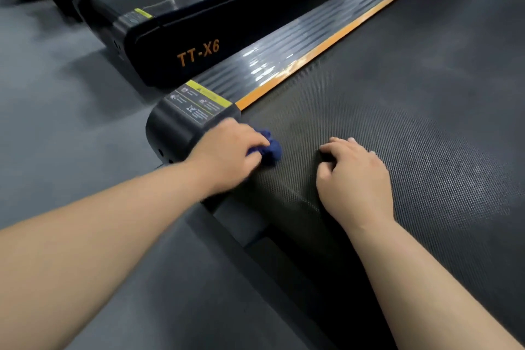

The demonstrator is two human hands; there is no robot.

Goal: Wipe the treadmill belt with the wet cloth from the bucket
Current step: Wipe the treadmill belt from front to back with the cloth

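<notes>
The black textured treadmill belt (397, 111) runs from the near end up to the far right. My left hand (230, 153) grips a bunched dark blue cloth (270, 148) and holds it on the belt's near left corner, beside the end cap. My right hand (352, 176) rests on the belt's rear edge just right of the cloth, fingers bent and spread against the surface, holding nothing. No bucket is in view.
A ribbed side rail (272, 62) with an orange strip borders the belt on the left, shiny in places. The grey end cap (181, 125) carries a warning label. Another treadmill (199, 54) marked TT-X6 stands to the left, more behind it. Grey floor (56, 111) surrounds them.
</notes>
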